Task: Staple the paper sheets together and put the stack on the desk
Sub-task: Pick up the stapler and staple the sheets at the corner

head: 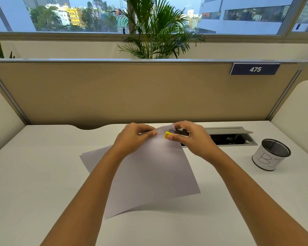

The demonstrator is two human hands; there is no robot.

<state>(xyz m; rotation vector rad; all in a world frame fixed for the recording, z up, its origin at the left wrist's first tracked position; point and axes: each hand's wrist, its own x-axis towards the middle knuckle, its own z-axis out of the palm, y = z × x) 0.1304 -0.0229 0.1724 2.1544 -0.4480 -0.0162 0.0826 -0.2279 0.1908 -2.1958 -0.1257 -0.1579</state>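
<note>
White paper sheets (149, 174) are held up over the white desk (34, 183), tilted, with their near edge hanging just above the surface. My left hand (133, 137) pinches the sheets near their far top corner. My right hand (188, 137) grips a small stapler (176, 133) with a yellow end and dark body, set on that same corner. The stapler's jaws and the corner itself are partly hidden by my fingers.
An open grey cable tray (238, 139) is sunk into the desk behind my right hand. A black mesh pen cup (270, 154) wrapped in white paper stands at the right. A tan partition (132, 93) closes off the back, with curved side panels left and right.
</note>
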